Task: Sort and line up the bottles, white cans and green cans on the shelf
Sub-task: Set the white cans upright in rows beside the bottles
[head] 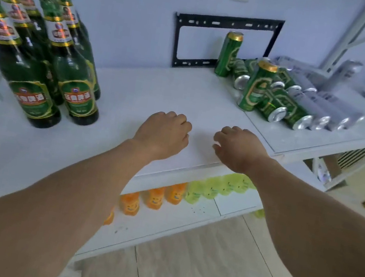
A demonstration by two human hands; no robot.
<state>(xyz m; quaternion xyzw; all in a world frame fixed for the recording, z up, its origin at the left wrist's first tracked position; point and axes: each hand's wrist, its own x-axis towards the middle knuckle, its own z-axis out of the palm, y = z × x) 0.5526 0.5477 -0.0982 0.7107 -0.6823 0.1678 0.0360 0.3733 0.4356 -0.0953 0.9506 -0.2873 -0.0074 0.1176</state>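
Several green glass bottles (45,53) stand upright in a cluster at the left of the white shelf top (160,90). At the right, two green cans stand upright (256,88), one further back (228,53), while several green cans (279,106) and white cans (328,110) lie on their sides in a heap. One white can (345,74) stands at the back right. My left hand (165,133) and my right hand (238,148) hover over the shelf's front middle, fingers curled under, nothing in either.
A black metal bracket (225,43) leans on the wall behind the shelf. On the lower shelf stand orange bottles (154,198) and yellow-green bottles (216,188). A white frame post (351,33) rises at the back right. Tiled floor lies below.
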